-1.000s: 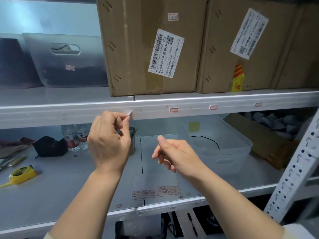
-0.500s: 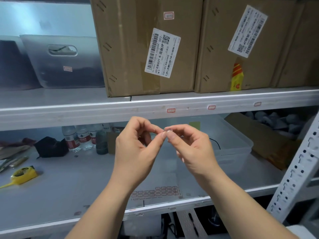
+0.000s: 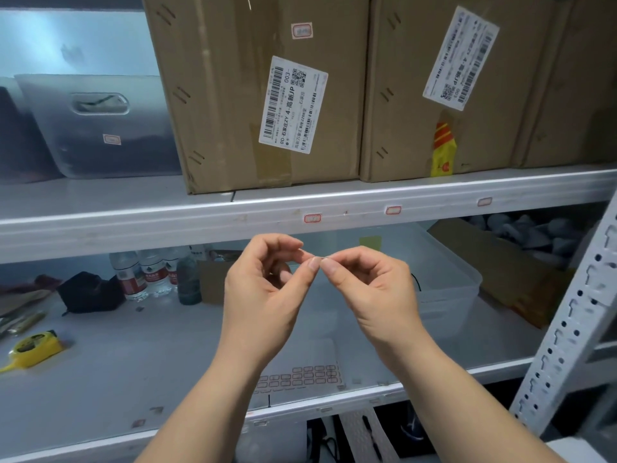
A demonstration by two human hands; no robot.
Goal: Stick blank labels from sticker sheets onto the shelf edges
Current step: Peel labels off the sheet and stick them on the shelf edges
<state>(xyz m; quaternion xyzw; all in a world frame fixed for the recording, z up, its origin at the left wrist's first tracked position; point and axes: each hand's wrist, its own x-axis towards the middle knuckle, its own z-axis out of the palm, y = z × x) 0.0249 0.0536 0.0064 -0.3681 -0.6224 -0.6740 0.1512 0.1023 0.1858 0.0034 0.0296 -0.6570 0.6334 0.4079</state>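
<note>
Left hand [image 3: 267, 289] and right hand [image 3: 370, 289] pinch one small label [image 3: 317, 257] between fingertips, below the shelf edge [image 3: 200, 225]; risk: adhesive folds onto itself or clings to skin.

**One head camera, close to the shelving**

A single wide-angle view looks forward and slightly down from the person's head, close to a metal rack. The upper shelf edge [image 3: 200, 225] crosses mid-frame; cardboard boxes [image 3: 260, 91] fill the top, the lower shelf [image 3: 117, 369] the bottom. Both forearms rise from the lower edge, left hand [image 3: 263, 292] and right hand [image 3: 374, 292] meeting at centre.
</note>
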